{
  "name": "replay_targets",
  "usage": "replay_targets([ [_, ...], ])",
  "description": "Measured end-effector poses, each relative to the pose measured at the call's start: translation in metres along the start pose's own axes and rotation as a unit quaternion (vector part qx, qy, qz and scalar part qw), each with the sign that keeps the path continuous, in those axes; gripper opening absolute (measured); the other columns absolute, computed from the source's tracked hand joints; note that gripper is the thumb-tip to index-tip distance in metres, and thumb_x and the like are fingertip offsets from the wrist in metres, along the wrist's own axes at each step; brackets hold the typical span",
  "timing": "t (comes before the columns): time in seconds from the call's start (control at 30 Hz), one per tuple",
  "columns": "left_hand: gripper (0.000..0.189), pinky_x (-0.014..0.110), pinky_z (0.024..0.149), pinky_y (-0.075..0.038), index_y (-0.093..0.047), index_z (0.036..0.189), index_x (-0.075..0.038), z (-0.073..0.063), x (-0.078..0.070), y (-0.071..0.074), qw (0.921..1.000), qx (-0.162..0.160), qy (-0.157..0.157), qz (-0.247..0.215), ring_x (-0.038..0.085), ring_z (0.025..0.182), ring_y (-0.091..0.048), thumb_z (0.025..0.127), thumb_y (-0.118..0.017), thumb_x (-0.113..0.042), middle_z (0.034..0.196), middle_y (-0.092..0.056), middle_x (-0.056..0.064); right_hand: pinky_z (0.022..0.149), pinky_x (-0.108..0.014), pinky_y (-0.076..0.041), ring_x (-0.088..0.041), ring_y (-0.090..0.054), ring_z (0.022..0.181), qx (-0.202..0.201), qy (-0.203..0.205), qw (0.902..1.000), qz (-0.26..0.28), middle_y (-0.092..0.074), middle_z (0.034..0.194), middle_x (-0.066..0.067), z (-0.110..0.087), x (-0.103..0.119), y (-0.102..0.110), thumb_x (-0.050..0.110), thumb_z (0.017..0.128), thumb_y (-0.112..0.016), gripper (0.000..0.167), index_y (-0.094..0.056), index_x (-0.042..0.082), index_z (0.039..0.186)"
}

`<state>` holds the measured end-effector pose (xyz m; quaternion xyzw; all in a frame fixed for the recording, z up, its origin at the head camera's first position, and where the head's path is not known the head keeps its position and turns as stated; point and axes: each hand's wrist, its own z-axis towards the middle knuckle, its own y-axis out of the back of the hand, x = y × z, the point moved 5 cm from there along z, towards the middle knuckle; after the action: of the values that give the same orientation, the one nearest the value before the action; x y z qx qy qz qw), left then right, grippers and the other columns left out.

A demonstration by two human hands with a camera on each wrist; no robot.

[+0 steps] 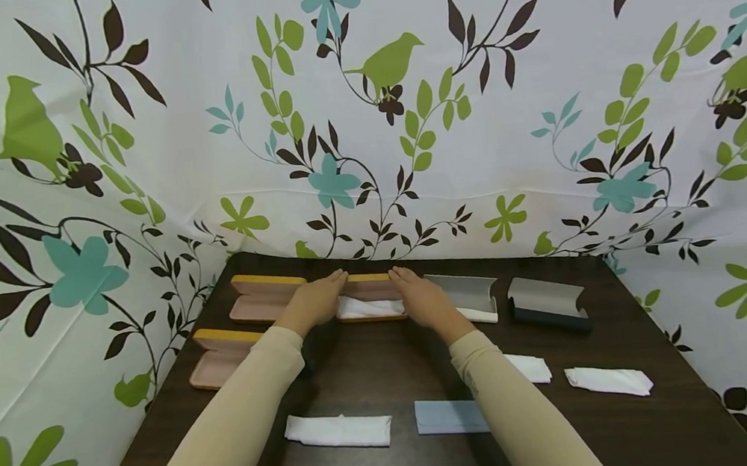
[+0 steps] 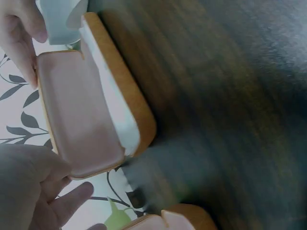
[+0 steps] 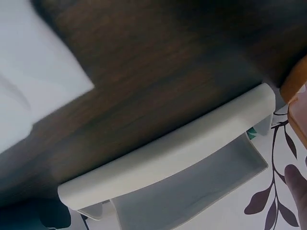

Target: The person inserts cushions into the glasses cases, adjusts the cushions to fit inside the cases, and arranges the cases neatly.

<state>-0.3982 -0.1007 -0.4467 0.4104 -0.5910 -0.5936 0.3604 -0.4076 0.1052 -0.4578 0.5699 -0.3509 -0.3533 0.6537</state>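
Observation:
An open eyeglass case [image 1: 373,318], orange-tan outside with a pink lining, sits at the back middle of the table. A folded white cloth [image 1: 369,308] lies in its base. My left hand [image 1: 316,302] touches the left end of the raised lid [image 2: 81,115], its fingers mostly extended. At the lid's other end is my right hand [image 1: 423,299], with fingertips along the edge. In the right wrist view only a fingertip [image 3: 298,191] of that hand shows, beside the case's corner.
Two similar open cases, one behind [image 1: 265,303] and one nearer [image 1: 224,360], stand left. Rightward are an open white case [image 3: 168,148] and a dark case [image 1: 550,310]. Nearer lie a white cloth [image 1: 338,431], a light blue cloth [image 1: 448,415] and two more white cloths [image 1: 608,381].

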Motion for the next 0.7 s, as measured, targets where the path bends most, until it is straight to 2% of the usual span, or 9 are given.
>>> replay_targets([
  [0.03,0.056,0.046,0.094,-0.054,-0.035,0.157,-0.005,-0.0004,0.0005,-0.0012,1.0000,0.001,-0.001,0.000,0.028,0.130,-0.056,0.105,-0.053,-0.016,0.163,-0.034,0.009,0.069,-0.035,-0.054,-0.025,-0.043,0.143,-0.004,0.001,1.0000,-0.006,-0.039,0.161,-0.008,-0.0005,0.0008,-0.0003,0.007,0.101,-0.058,0.060,-0.038,0.010,0.157],
  [0.13,0.056,0.035,0.071,-0.056,-0.035,0.157,-0.004,-0.0018,0.0002,-0.0020,1.0000,-0.004,-0.006,0.001,0.022,0.101,-0.068,0.105,-0.053,-0.015,0.162,-0.034,0.010,0.067,-0.035,-0.054,-0.023,-0.040,0.145,-0.010,-0.004,0.9999,-0.013,-0.040,0.160,-0.007,-0.0018,0.0020,-0.0007,0.007,0.101,-0.058,0.059,-0.040,0.010,0.156],
  [0.2,0.056,0.030,0.059,-0.050,-0.035,0.157,-0.004,-0.0029,-0.0009,-0.0019,1.0000,-0.004,-0.008,-0.002,0.018,0.077,-0.064,0.105,-0.052,-0.015,0.162,-0.034,0.010,0.067,-0.035,-0.055,-0.022,-0.040,0.145,-0.009,-0.009,0.9998,-0.016,-0.040,0.160,-0.006,-0.0027,0.0021,-0.0018,0.007,0.101,-0.057,0.058,-0.039,0.012,0.157],
  [0.3,0.056,0.027,0.050,-0.040,-0.034,0.158,-0.004,-0.0046,-0.0024,-0.0020,1.0000,0.002,-0.008,-0.006,0.015,0.055,-0.047,0.105,-0.050,-0.014,0.163,-0.032,0.010,0.071,-0.037,-0.057,-0.023,-0.039,0.146,-0.009,-0.010,0.9998,-0.014,-0.040,0.160,-0.006,-0.0043,0.0027,-0.0033,0.007,0.101,-0.056,0.058,-0.039,0.011,0.157],
  [0.47,0.057,0.025,0.046,-0.032,-0.032,0.159,-0.006,-0.0064,-0.0031,-0.0047,1.0000,-0.002,-0.007,-0.003,0.012,0.047,-0.033,0.105,-0.051,-0.014,0.164,-0.030,0.008,0.076,-0.038,-0.057,-0.026,-0.042,0.144,-0.033,-0.001,0.9994,-0.009,-0.043,0.158,-0.009,-0.0068,0.0048,-0.0044,0.004,0.098,-0.061,0.058,-0.044,0.006,0.153],
  [0.67,0.058,0.024,0.045,-0.030,-0.031,0.159,-0.005,-0.0096,-0.0034,-0.0088,0.9999,-0.014,-0.006,-0.007,0.011,0.046,-0.031,0.105,-0.050,-0.012,0.164,-0.030,0.008,0.070,-0.037,-0.057,-0.027,-0.043,0.143,-0.046,-0.001,0.9988,-0.016,-0.043,0.157,-0.009,-0.0098,0.0079,-0.0066,0.005,0.098,-0.060,0.057,-0.044,0.007,0.153],
  [0.7,0.058,0.025,0.045,-0.030,-0.031,0.159,-0.004,-0.0102,-0.0038,-0.0088,0.9998,-0.015,-0.006,-0.009,0.011,0.046,-0.031,0.104,-0.050,-0.012,0.164,-0.031,0.009,0.072,-0.038,-0.057,-0.027,-0.043,0.143,-0.045,-0.002,0.9988,-0.016,-0.043,0.157,-0.009,-0.0101,0.0085,-0.0067,0.006,0.099,-0.059,0.056,-0.044,0.007,0.153],
])
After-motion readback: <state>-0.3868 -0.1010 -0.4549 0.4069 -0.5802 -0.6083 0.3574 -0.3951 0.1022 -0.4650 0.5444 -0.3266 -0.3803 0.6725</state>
